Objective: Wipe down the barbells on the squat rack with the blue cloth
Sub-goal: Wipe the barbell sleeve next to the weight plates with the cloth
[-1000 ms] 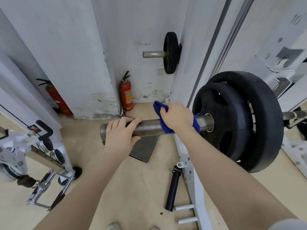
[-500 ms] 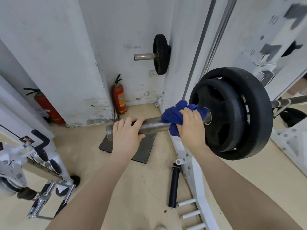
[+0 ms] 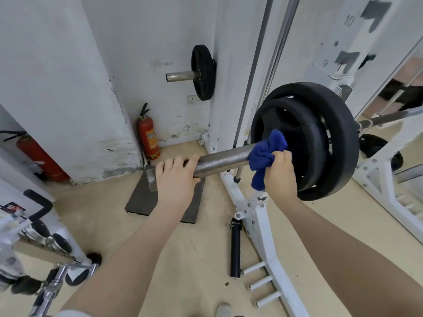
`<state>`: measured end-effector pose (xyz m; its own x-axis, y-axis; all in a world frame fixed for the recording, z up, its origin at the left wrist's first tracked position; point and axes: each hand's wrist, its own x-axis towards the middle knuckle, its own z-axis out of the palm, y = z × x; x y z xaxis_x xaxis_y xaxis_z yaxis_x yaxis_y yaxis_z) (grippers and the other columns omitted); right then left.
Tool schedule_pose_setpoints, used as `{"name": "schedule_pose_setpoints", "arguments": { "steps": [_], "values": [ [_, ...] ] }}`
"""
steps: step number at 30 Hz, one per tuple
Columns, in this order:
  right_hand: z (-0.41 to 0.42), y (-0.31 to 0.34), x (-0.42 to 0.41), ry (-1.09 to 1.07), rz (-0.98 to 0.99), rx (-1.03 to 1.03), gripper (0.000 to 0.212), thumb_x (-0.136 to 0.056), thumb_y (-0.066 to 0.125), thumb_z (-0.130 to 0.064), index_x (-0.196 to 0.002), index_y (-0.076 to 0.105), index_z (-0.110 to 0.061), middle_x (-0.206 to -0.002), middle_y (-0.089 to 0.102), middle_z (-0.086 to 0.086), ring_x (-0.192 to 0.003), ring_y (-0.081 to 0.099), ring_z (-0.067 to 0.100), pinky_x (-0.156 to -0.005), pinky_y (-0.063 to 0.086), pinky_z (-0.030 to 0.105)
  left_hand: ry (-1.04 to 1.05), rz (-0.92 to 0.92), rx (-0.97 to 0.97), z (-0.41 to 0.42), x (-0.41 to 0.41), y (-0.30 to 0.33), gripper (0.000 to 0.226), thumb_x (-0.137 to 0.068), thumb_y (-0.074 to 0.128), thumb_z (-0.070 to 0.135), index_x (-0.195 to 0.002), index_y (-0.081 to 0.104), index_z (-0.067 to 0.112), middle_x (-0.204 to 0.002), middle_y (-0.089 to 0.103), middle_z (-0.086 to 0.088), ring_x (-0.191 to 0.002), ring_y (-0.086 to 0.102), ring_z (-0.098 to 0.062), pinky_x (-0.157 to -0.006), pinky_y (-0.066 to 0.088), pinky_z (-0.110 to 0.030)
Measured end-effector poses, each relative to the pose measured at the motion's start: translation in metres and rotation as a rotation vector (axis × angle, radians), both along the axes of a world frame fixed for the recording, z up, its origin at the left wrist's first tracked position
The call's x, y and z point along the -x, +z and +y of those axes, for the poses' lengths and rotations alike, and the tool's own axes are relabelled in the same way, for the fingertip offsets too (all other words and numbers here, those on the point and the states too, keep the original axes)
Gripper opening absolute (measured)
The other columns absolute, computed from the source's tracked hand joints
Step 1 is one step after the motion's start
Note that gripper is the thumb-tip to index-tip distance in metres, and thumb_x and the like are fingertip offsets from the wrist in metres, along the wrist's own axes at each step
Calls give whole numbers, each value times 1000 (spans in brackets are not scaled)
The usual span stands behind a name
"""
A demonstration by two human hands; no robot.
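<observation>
While the barbell lies across the white squat rack through the middle of the frame, the wiping is under way but, as I judge it, far from finished. The blue cloth sits bunched on the bare steel sleeve just beside the inner black weight plate, right of centre. The right hand clenches around the cloth, fingers curled into its folds, with a tail of fabric hanging below the bar. The left hand grasps the sleeve near its free end at centre frame, fingers wrapped over the top, apparently steadying it.

What looks covered so far is the stretch of sleeve between the two hands; whether it is clean cannot be told from the steel's dull sheen. Left to do, by my reckoning: the sleeve end under the left hand, the long thin shaft running off to the right edge beyond the plates, and a second bar end with its small plate at upper centre.

Compared with half a second ago, the right hand has turned on the bar: then it lay over the top of the cloth, and now it grips from below and behind, with the cloth bulging above it against the plate. A second ago the cloth was farther out along the sleeve, nearer the left hand, so it has travelled toward the plates. The left hand has kept its hold near the sleeve end.
</observation>
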<state>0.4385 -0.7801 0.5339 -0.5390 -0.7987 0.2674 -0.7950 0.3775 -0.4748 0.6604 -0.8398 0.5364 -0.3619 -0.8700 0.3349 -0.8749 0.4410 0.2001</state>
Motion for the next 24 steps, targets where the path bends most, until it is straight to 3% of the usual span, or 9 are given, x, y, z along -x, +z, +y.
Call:
{"name": "schedule_pose_setpoints", "arguments": {
  "steps": [3,7,9,12,14,18,21,24],
  "values": [
    [-11,11,-10,-140,-222,100,19,-96,41,-8,-112,46,2,-124,40,18,-77,44,21,-69,33,30,-13,11,2,0,0,-1,48,-78,70,27,-123,54,19,-114,61,-9,-105,54,-33,-96,35,-44],
    [-27,8,-27,-371,-564,259,29,-96,41,-7,-122,44,5,-129,43,20,-100,51,29,-82,37,29,-27,17,31,-3,-1,-4,46,-77,71,26,-119,56,18,-108,63,-10,-100,56,-33,-93,37,-44],
    [-38,5,-37,-498,-892,310,36,-97,43,-14,-129,41,3,-131,47,20,-115,51,33,-91,40,31,-31,29,12,-3,-1,-4,46,-78,70,26,-121,55,19,-110,62,-10,-102,55,-33,-95,35,-44],
    [-44,9,-48,-573,-1554,363,43,-97,46,-25,-137,38,-12,-133,51,12,-118,52,32,-100,44,43,-32,38,10,-3,-1,-2,47,-79,68,26,-123,53,19,-111,61,-10,-103,53,-32,-96,33,-43],
    [-37,10,-54,-511,-1788,403,43,-97,48,-23,-139,36,-18,-132,52,9,-119,53,31,-101,44,45,-25,35,-7,-2,-1,-2,48,-81,66,25,-126,51,20,-114,58,-10,-106,52,-32,-98,32,-43],
    [-17,7,-70,-271,-1980,280,38,-97,48,-18,-134,42,-13,-129,56,10,-115,56,28,-92,49,40,13,18,-8,0,3,-2,50,-81,66,24,-128,49,20,-116,57,-12,-108,50,-34,-100,31,-45],
    [0,3,-67,-69,-1971,142,17,-96,49,-17,-111,56,-12,-100,62,11,-87,60,24,-75,53,35,37,-5,-29,4,8,-2,49,-85,62,21,-131,45,20,-122,54,-12,-115,46,-34,-104,28,-45],
    [16,8,-46,104,-1899,71,17,-92,54,-21,-81,65,-14,-72,38,11,-61,36,19,-62,43,26,95,6,-89,11,15,1,52,-84,62,19,-133,44,17,-132,49,-12,-129,36,-33,-111,18,-49]
  ]
}}
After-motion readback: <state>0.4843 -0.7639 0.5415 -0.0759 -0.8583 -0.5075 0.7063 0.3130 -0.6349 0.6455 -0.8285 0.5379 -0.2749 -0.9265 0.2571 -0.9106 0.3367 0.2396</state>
